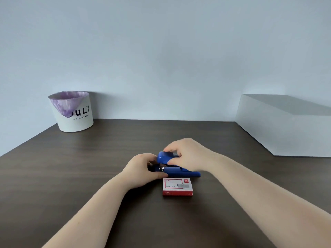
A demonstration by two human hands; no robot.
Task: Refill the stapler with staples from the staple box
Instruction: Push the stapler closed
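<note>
A blue stapler [176,170] lies on the dark wooden table [89,167], its front end pointing left. My left hand [143,170] grips the front end of its base. My right hand [186,154] pinches the blue top cover, which is tilted up away from the base. A shut red and white staple box [177,187] lies flat on the table just in front of the stapler, touching neither hand.
A white bin [75,117] lined with a purple bag stands at the back left against the wall. A large white box [286,129] sits at the back right.
</note>
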